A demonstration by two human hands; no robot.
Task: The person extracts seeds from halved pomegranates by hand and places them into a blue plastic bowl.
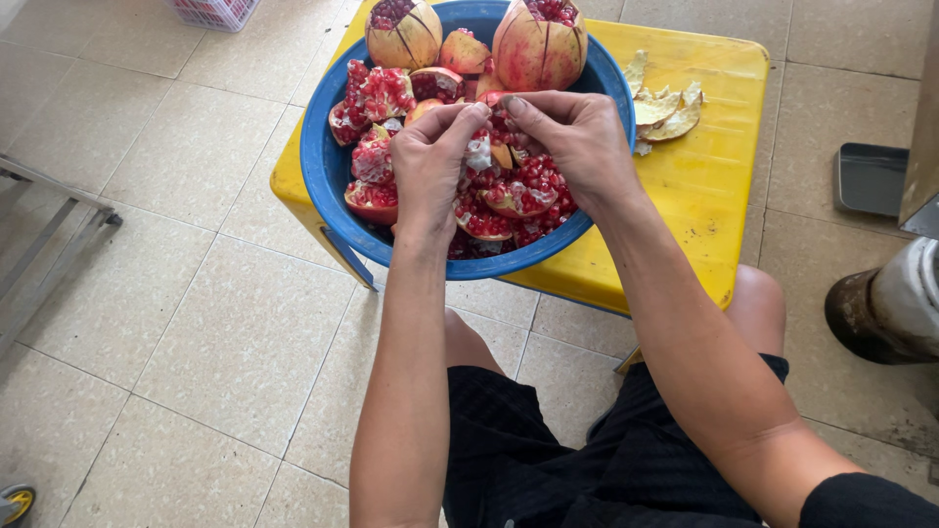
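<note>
A blue bowl [321, 156] stands on a small yellow table [696, 186], full of broken pomegranates and loose red seeds [533, 181]. Two larger scored pomegranates [539, 44] lie at its far side. My left hand [428, 161] and my right hand [577, 137] are together over the middle of the bowl. Both pinch one pomegranate piece [481, 152] with white pith between their fingertips. Most of that piece is hidden by my fingers.
Pale pomegranate peel scraps [665, 108] lie on the table right of the bowl. A grey dustpan [871, 178] and a rusty cylinder base [885, 308] stand on the tiled floor at right. A metal frame [49, 230] is at left, a pink basket [213, 12] at top left.
</note>
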